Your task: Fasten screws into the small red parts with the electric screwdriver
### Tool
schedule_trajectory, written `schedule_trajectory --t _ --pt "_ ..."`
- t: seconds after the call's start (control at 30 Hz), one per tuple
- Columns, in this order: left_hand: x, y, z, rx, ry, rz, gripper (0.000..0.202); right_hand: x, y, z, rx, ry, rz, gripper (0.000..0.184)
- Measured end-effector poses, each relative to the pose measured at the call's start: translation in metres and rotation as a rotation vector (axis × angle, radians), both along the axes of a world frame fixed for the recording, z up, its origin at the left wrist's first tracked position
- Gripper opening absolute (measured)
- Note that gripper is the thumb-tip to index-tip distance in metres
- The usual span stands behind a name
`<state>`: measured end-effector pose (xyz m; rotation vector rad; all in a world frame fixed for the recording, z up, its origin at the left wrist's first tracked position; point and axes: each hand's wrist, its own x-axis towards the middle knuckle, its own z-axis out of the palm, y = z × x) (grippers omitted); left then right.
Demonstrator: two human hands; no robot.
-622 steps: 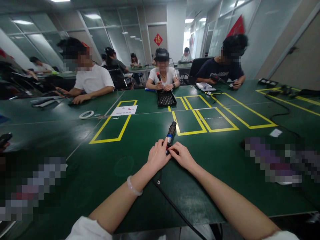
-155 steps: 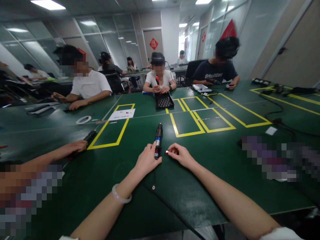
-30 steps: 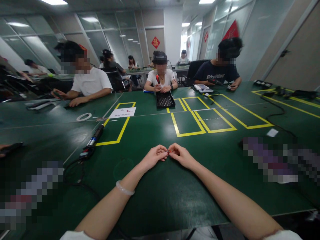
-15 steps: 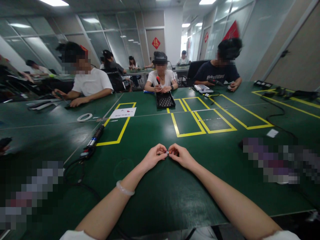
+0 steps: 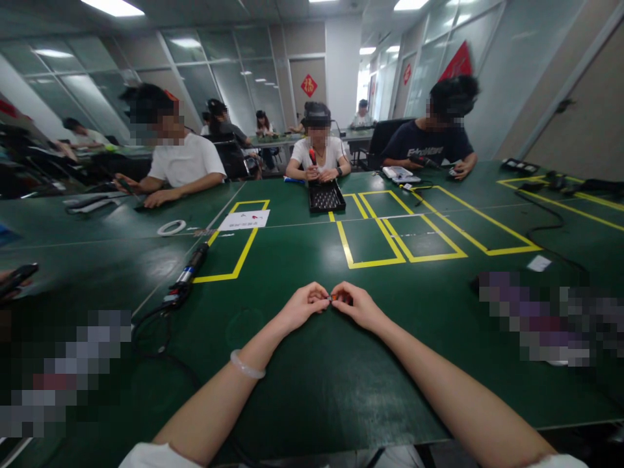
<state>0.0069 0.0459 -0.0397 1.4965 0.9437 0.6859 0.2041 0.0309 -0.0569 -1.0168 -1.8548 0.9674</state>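
Observation:
My left hand point(image 5: 303, 305) and my right hand point(image 5: 358, 305) rest on the green table point(image 5: 312, 364), fingertips meeting in the middle. Both pinch a small red part point(image 5: 336, 299) between them; its shape is too small to make out. A pale bracelet point(image 5: 247, 366) circles my left wrist. A black and blue electric screwdriver point(image 5: 188, 276) lies to the left near a yellow tape corner, with its cable looping toward the table's near edge.
Yellow tape rectangles point(image 5: 390, 234) mark the table ahead. A black tray point(image 5: 326, 196), a white paper point(image 5: 244, 220) and a white tape ring point(image 5: 171, 227) lie farther off. Three people sit across the table, each handling tools. Blurred patches cover both near sides.
Over the last second my hands stay together pinching the small part, with slight finger shifts. Since 5 s ago the screwdriver has gone from between my hands to the left.

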Motion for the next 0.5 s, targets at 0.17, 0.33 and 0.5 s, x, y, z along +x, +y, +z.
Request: schedule_trajectory --t 0.17,0.33,0.5 --pt "-0.003 -0.001 0.009 0.022 0.073 -0.025 0.032 0.001 0.001 0.001 -0.048 0.015 -0.015 0.016" --pt "-0.034 0.011 0.029 0.138 0.225 -0.054 0.042 0.001 0.001 0.002 -0.1 0.017 -0.011 0.016" --pt "-0.117 0.039 0.039 0.362 0.713 0.167 0.052 0.001 0.001 0.0 -0.115 0.037 -0.014 0.017"
